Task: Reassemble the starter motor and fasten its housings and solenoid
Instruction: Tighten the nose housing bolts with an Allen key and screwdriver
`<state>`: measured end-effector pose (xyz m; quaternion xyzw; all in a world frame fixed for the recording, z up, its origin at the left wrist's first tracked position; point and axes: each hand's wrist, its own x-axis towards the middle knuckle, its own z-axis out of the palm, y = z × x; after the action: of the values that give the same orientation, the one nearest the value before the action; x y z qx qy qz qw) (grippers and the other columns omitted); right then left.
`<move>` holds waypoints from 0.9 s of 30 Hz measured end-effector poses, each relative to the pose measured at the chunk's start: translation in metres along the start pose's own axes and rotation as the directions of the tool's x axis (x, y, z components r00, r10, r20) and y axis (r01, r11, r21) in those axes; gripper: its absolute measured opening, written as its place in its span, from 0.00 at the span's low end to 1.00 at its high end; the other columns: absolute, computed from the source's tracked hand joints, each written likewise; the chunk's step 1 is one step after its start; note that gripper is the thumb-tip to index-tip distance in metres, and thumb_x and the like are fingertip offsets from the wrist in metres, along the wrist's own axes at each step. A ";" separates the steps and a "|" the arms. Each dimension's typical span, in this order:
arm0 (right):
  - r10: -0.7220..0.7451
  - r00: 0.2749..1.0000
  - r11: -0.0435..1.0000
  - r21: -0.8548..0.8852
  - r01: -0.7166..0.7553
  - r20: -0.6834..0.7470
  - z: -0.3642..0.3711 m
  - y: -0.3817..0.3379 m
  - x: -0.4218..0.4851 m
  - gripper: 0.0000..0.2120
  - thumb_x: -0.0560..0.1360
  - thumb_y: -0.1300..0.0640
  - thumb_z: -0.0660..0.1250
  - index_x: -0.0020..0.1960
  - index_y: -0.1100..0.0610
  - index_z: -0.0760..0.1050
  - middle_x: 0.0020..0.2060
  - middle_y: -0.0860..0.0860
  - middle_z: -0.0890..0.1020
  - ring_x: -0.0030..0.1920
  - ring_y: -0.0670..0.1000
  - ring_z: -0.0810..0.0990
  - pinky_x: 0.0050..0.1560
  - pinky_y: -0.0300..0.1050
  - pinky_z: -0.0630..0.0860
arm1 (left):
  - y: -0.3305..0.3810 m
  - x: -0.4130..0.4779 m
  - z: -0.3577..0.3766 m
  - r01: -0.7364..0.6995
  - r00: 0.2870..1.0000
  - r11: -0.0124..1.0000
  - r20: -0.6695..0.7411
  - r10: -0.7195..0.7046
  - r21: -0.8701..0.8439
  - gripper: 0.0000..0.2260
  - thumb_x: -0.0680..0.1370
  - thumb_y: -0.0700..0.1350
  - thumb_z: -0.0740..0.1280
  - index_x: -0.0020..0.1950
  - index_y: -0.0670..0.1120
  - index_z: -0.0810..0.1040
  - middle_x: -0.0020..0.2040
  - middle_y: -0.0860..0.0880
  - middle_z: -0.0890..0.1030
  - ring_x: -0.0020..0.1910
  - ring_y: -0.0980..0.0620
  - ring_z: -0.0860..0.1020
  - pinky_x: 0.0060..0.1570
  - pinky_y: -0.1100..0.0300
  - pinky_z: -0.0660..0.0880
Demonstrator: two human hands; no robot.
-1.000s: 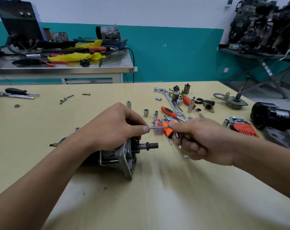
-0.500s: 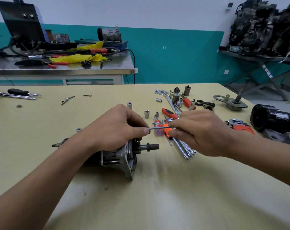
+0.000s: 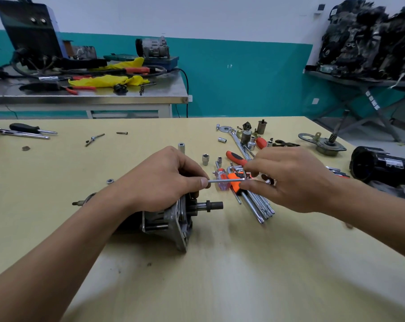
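Observation:
The starter motor lies on its side on the yellow table, its shaft pointing right. My left hand grips the top of the motor, thumb tip at the near end of a thin hex key. My right hand pinches the other end of that hex key between thumb and fingers, just right of the motor. The key lies level between both hands. Where its tip meets the housing is hidden by my left fingers.
A hex key set with an orange holder lies under my right hand. Sockets, screwdrivers and a wrench are scattered behind. A black motor housing and an end plate sit at the right. Loose bolts lie at the far left.
My right hand has turned over on the hex key, its palm now facing down and fingers spread. The motor and my left hand have stayed in place.

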<state>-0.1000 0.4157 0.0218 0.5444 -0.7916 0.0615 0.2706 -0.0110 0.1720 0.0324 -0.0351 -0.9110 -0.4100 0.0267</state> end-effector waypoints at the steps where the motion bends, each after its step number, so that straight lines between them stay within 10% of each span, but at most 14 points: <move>1: -0.077 0.997 0.996 -0.045 0.075 -0.025 0.002 0.003 -0.003 0.20 0.79 0.44 0.62 0.47 0.60 0.83 0.36 0.51 0.81 0.35 0.54 0.79 0.32 0.44 0.72 | 0.000 0.000 0.000 0.000 1.000 1.000 0.002 0.000 0.003 0.06 0.78 0.45 0.71 0.44 0.52 0.87 0.35 0.56 0.85 0.34 0.62 0.80 0.35 0.73 0.73; 8: -0.096 0.995 0.995 -0.032 0.095 -0.006 0.011 -0.003 0.002 0.19 0.83 0.52 0.56 0.40 0.61 0.76 0.33 0.52 0.76 0.33 0.54 0.71 0.30 0.51 0.73 | 0.000 0.000 0.000 -0.017 1.000 1.000 0.009 0.017 0.012 0.05 0.77 0.45 0.72 0.44 0.52 0.87 0.36 0.55 0.86 0.38 0.56 0.82 0.40 0.67 0.76; 11: 0.170 0.975 0.913 0.350 -0.211 0.143 0.017 -0.016 0.000 0.21 0.83 0.45 0.55 0.36 0.54 0.71 0.27 0.43 0.71 0.29 0.45 0.67 0.32 0.43 0.68 | 0.001 0.000 0.000 -0.020 1.000 1.000 0.020 0.020 -0.004 0.05 0.77 0.45 0.72 0.45 0.52 0.87 0.36 0.55 0.86 0.37 0.57 0.82 0.39 0.68 0.76; 13: 0.370 0.829 0.407 0.729 -0.550 0.419 0.014 -0.029 -0.001 0.23 0.80 0.41 0.57 0.32 0.52 0.72 0.24 0.43 0.68 0.26 0.44 0.64 0.28 0.38 0.63 | 0.001 0.000 0.000 -0.019 1.000 1.000 0.018 0.019 -0.001 0.04 0.77 0.45 0.72 0.45 0.51 0.88 0.36 0.54 0.86 0.36 0.55 0.82 0.40 0.65 0.76; 15: 0.339 0.601 -0.218 0.682 -0.698 0.724 0.009 -0.033 0.002 0.24 0.81 0.44 0.61 0.29 0.53 0.72 0.23 0.47 0.64 0.24 0.46 0.61 0.23 0.37 0.57 | 0.001 0.000 0.000 -0.010 1.000 1.000 0.012 0.009 0.006 0.04 0.77 0.46 0.72 0.45 0.52 0.88 0.36 0.54 0.86 0.38 0.54 0.82 0.41 0.62 0.77; 17: 0.316 0.502 -0.349 0.591 -0.727 0.805 0.005 -0.032 0.004 0.24 0.81 0.46 0.62 0.29 0.54 0.73 0.22 0.48 0.63 0.23 0.46 0.61 0.21 0.36 0.56 | 0.001 -0.001 0.000 -0.005 1.000 1.000 0.013 0.005 0.010 0.04 0.77 0.47 0.72 0.45 0.53 0.87 0.37 0.55 0.86 0.39 0.54 0.82 0.42 0.62 0.77; 19: 0.424 0.609 -0.060 0.691 -0.720 0.671 0.001 -0.033 0.004 0.24 0.81 0.42 0.60 0.31 0.53 0.75 0.24 0.49 0.67 0.24 0.46 0.65 0.24 0.39 0.61 | 0.001 -0.002 -0.001 -0.006 1.000 1.000 0.010 0.006 0.010 0.04 0.77 0.47 0.72 0.45 0.53 0.87 0.38 0.55 0.86 0.40 0.55 0.82 0.42 0.64 0.76; 22: 0.186 0.973 0.912 0.344 -0.224 0.139 -0.004 -0.023 -0.007 0.18 0.80 0.38 0.58 0.44 0.50 0.77 0.34 0.44 0.77 0.34 0.46 0.74 0.34 0.42 0.71 | 0.001 -0.002 0.000 -0.005 1.000 1.000 0.010 0.005 0.007 0.04 0.77 0.47 0.72 0.46 0.52 0.88 0.39 0.54 0.86 0.40 0.56 0.82 0.41 0.66 0.75; 27: -0.211 0.974 0.974 -0.105 0.202 -0.078 0.000 -0.003 -0.010 0.17 0.80 0.49 0.66 0.53 0.64 0.82 0.44 0.57 0.84 0.40 0.58 0.81 0.35 0.50 0.78 | 0.000 -0.001 -0.001 -0.009 1.000 1.000 0.018 0.009 0.003 0.05 0.77 0.47 0.72 0.45 0.52 0.88 0.38 0.54 0.86 0.40 0.56 0.82 0.41 0.68 0.75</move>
<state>-0.0943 0.4226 0.0163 0.6069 -0.7199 0.0189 0.3364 -0.0096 0.1713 0.0330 -0.0429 -0.9117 -0.4082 0.0206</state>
